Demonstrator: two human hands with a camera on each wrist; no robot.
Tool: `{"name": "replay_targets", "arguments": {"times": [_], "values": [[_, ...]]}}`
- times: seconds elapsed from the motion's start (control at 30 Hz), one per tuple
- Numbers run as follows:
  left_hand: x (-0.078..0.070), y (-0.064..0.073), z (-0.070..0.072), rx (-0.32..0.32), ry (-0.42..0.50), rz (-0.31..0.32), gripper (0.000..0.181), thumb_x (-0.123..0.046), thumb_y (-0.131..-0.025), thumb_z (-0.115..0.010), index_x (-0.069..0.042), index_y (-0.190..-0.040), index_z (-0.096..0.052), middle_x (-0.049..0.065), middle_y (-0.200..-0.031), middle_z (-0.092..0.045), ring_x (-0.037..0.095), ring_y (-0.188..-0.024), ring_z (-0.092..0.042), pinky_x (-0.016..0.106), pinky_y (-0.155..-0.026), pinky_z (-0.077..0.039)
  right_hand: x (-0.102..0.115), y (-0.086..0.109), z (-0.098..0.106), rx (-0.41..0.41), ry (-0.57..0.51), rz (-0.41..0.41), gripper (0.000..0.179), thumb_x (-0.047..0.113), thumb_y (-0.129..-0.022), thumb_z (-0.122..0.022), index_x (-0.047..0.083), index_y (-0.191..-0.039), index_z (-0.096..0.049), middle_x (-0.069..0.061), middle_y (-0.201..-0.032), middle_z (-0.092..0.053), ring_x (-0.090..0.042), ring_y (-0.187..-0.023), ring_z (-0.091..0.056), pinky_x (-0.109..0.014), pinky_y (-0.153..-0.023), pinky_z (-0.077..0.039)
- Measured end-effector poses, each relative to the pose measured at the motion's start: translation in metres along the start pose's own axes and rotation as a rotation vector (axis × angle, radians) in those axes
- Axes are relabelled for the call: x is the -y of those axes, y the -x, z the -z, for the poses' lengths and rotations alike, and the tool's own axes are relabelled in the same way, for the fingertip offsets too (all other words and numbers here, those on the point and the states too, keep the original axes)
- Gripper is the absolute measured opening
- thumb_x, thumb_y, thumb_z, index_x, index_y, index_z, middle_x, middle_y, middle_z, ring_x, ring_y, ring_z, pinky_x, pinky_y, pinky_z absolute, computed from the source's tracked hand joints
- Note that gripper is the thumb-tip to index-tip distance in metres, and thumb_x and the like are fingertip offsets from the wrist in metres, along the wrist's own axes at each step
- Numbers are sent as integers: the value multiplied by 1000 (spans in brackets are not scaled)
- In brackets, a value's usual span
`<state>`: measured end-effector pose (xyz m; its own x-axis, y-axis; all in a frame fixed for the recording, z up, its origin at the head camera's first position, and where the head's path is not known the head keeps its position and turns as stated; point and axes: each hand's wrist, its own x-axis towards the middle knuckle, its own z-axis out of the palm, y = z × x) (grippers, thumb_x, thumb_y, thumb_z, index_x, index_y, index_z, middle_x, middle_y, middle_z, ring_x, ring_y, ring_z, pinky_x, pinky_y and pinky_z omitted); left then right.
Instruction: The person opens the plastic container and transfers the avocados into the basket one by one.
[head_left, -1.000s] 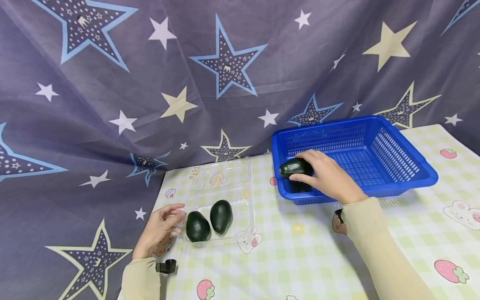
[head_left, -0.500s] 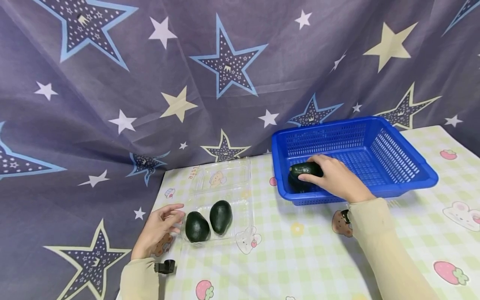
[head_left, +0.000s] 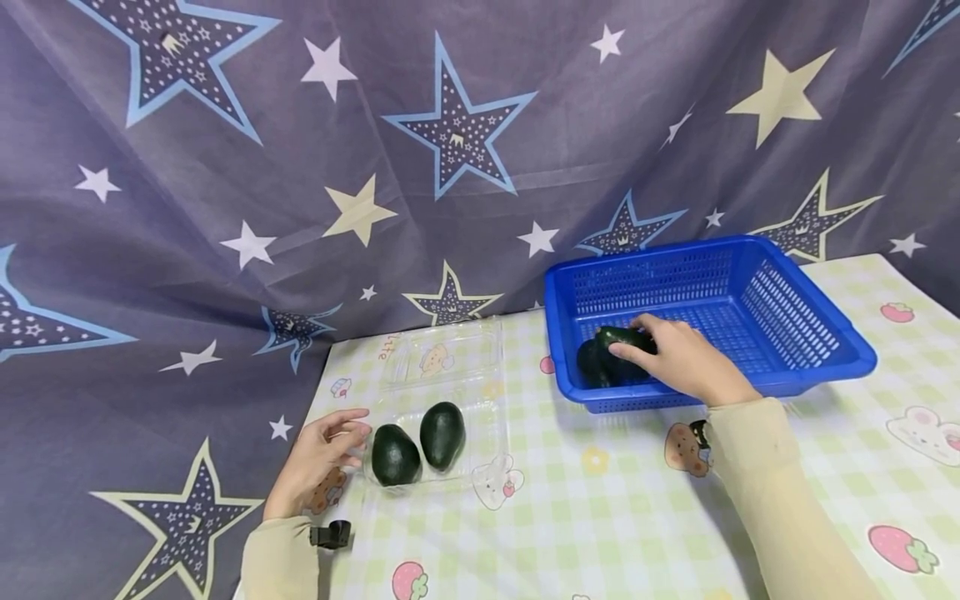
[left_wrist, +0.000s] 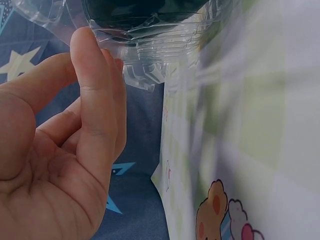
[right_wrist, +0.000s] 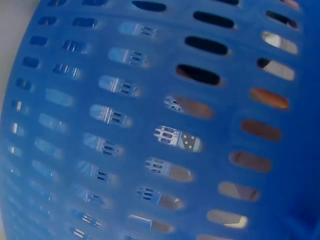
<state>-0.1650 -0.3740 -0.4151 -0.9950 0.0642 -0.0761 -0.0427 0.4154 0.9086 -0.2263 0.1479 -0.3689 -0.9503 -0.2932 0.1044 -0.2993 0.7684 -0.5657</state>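
My right hand [head_left: 686, 358] reaches into the blue basket [head_left: 802, 321] and grips a dark green avocado [head_left: 628, 340] near its left end. Another avocado [head_left: 591, 365] lies in the basket just left of the held one. In the right wrist view the slotted basket wall [right_wrist: 145, 72] hides the hand and fruit. Two avocados [head_left: 396, 456] sit in a clear plastic clamshell container [head_left: 483, 433] on the left. My left hand [head_left: 322, 454] stays beside its left edge, fingers loosely bent and holding nothing. Its fingertips are close against the plastic in the left wrist view; contact is unclear.
The clamshell's lid [head_left: 480, 354] lies folded back behind its tray. A checked tablecloth [head_left: 555, 517] covers the table, whose left edge runs beside my left hand. Behind everything hangs a star-patterned curtain [head_left: 480, 233].
My right hand has moved down and to the right inside the basket with the avocado in its grip, uncovering more of the other avocado there. The left hand is unmoved.
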Motion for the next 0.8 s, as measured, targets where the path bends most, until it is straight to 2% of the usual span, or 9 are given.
{"name": "replay_targets", "arguments": {"times": [0.13, 0.2, 0.27, 0.4, 0.5, 0.63, 0.8], "values": [[-1, 1, 1, 7, 5, 8, 53, -19, -98, -65, 9, -140, -47, 20, -109, -65, 12, -81, -66, 33, -64, -62, -1, 0, 1, 8, 1, -7, 67, 53, -98, -56, -6, -130, -57, -23, -114, -67, -31, -93, -66, -53, -85, -54], [-1, 1, 1, 12, 10, 13, 54, -20, -99, -64, 9, -141, -47, 20, -109, -65, 12, -80, -66, 33, -65, -62, -1, -1, 2, 18, 2, -13, 65, 51, -98, -57, -6, -128, -58, -20, -107, -69, -25, -83, -64, -48, -78, -54], [-1, 2, 1, 14, 14, 17, 54, -20, -98, -65, 9, -141, -47, 20, -109, -65, 13, -80, -66, 34, -65, -62, -2, -1, 2, 34, 9, -29, 66, 52, -98, -57, -7, -128, -58, -19, -104, -68, -23, -79, -62, -46, -75, -53], [-2, 1, 0, 11, 14, 29, 53, -20, -98, -65, 8, -140, -48, 20, -109, -65, 14, -80, -66, 35, -65, -62, -5, 0, 2, 67, 41, -74, 70, 52, -97, -57, -9, -131, -55, -27, -114, -65, -39, -96, -64, -57, -85, -52], [-2, 1, -1, 14, 15, 35, 53, -19, -98, -65, 8, -140, -48, 18, -109, -64, 15, -81, -66, 35, -66, -62, -7, 0, 2, 84, 66, -99, 71, 51, -96, -60, -10, -131, -54, -32, -123, -61, -49, -112, -58, -64, -92, -48], [-1, 2, -1, 19, 19, 27, 53, -18, -99, -64, 9, -141, -46, 20, -110, -63, 14, -80, -66, 33, -65, -62, -7, 1, 2, 106, 75, -117, 67, 48, -95, -62, -10, -129, -55, -33, -122, -61, -50, -112, -58, -64, -91, -48], [-1, 2, 0, 17, 12, 15, 52, -18, -99, -63, 9, -141, -47, 25, -113, -62, 14, -79, -66, 32, -64, -62, -5, 0, 6, 195, 68, -155, 67, 45, -96, -62, -12, -130, -54, -35, -125, -58, -52, -115, -56, -64, -91, -49]]}}
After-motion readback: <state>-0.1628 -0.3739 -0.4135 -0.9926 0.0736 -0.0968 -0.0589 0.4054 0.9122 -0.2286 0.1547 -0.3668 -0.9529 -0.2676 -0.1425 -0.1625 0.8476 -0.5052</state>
